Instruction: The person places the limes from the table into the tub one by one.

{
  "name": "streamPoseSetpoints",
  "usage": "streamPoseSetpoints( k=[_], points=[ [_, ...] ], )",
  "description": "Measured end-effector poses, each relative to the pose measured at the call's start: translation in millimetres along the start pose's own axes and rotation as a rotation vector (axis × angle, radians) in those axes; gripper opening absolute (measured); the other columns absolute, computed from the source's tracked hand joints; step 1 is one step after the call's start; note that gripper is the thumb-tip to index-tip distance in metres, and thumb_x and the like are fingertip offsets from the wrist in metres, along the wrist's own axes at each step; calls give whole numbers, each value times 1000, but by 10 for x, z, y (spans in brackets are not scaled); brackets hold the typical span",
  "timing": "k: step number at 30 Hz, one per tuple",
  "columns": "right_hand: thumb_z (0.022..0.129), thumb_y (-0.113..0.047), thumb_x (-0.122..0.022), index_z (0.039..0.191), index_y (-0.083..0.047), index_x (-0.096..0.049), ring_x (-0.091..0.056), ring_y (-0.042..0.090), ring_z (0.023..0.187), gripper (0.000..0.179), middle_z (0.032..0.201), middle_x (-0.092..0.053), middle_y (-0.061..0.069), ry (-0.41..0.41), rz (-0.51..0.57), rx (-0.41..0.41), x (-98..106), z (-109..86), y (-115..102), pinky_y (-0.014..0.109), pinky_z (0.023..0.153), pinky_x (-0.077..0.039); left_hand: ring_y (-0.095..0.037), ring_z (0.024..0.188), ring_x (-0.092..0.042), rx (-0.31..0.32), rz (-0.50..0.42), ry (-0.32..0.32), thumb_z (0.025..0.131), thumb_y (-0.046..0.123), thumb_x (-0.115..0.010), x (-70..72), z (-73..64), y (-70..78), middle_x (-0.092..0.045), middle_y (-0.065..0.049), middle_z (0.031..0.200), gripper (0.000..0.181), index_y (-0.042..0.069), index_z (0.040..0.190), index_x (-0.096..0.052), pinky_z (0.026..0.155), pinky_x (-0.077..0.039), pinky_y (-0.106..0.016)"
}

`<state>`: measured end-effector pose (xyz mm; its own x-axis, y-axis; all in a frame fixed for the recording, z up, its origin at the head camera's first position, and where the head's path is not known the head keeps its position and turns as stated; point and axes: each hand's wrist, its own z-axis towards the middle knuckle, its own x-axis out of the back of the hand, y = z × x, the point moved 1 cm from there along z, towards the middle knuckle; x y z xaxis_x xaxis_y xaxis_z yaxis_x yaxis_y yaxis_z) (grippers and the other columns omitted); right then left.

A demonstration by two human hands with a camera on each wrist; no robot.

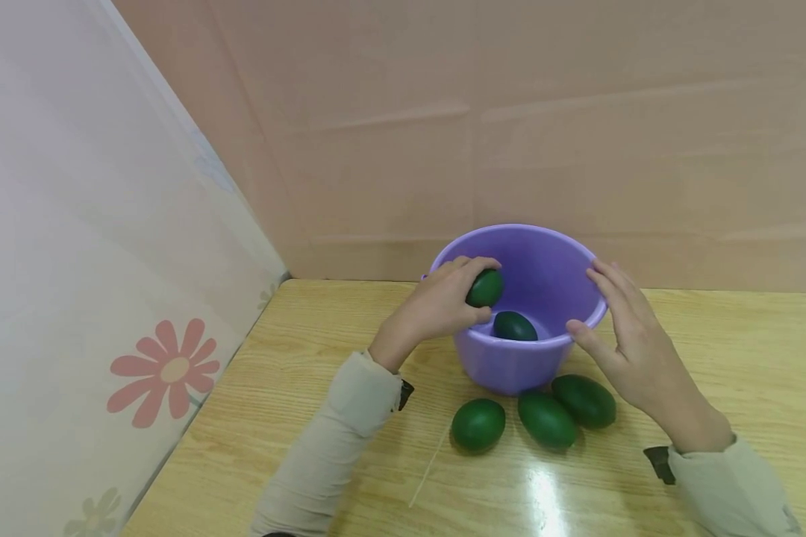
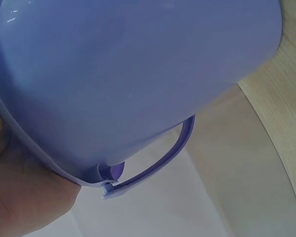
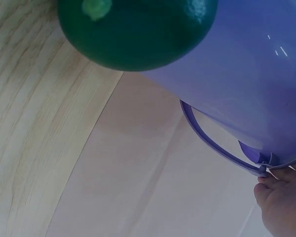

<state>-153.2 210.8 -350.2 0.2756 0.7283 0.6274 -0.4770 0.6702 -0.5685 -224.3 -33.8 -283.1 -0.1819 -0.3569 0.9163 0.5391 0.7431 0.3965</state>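
Observation:
A purple bucket (image 1: 510, 365) stands upright on the table, its mouth facing up. My left hand (image 1: 443, 298) reaches over its left rim and grips a dark green avocado (image 1: 486, 288) inside the mouth. Below that, another avocado (image 1: 514, 327) lies on the bucket's floor. At the right rim my right hand (image 1: 634, 347) rests with fairly straight fingers, the thumb touching the rim's near side. Three more avocados, a left one (image 1: 478, 425), a middle one (image 1: 547, 420) and a right one (image 1: 583, 401), lie in front of the bucket. The left wrist view hides the gripped avocado behind the bucket wall.
The bucket's purple handle (image 3: 212, 143) hangs down at the back. A wood-grain table (image 1: 295, 373) carries everything, with a brownish sheet (image 1: 376, 149) hanging behind and a pale flowered sheet (image 1: 60, 246) at the left. A thin pale strip (image 1: 430, 466) lies near the left avocado.

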Motion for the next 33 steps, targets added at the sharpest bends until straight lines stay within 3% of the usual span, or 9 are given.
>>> streamPoseSetpoints(
  k=[12,19,28,33],
  points=[
    [96,-25,-61,153,-3,-33,-15,38,153,68,162,-26,15,-5,2,-2,10,2,-22,73,114,-17,-19,111,-54,24,28,-9,86,26,-71,-16,7,10,-56,-3,133,63,24,144,-47,90,-47,-35],
    [95,-24,-62,153,-3,-33,-15,37,153,68,162,-26,15,1,5,2,20,-4,-15,70,117,-16,-20,129,-50,11,48,9,89,24,-66,-25,-15,26,-52,0,143,49,22,137,-55,104,-43,-43],
    [96,-24,-61,152,-2,-34,-14,37,153,67,163,-26,14,1,6,4,23,-21,-6,70,118,-14,-18,130,-51,-2,39,73,90,22,-64,-59,-38,27,-55,2,140,43,21,132,-59,104,-43,-40],
    [95,-24,-61,152,-2,-34,-14,37,154,67,163,-26,14,4,9,5,26,-31,-5,69,118,-13,-15,128,-52,-68,-42,148,90,19,-63,-90,-60,-19,-59,2,136,41,19,131,-61,106,-43,-35]
  ],
)
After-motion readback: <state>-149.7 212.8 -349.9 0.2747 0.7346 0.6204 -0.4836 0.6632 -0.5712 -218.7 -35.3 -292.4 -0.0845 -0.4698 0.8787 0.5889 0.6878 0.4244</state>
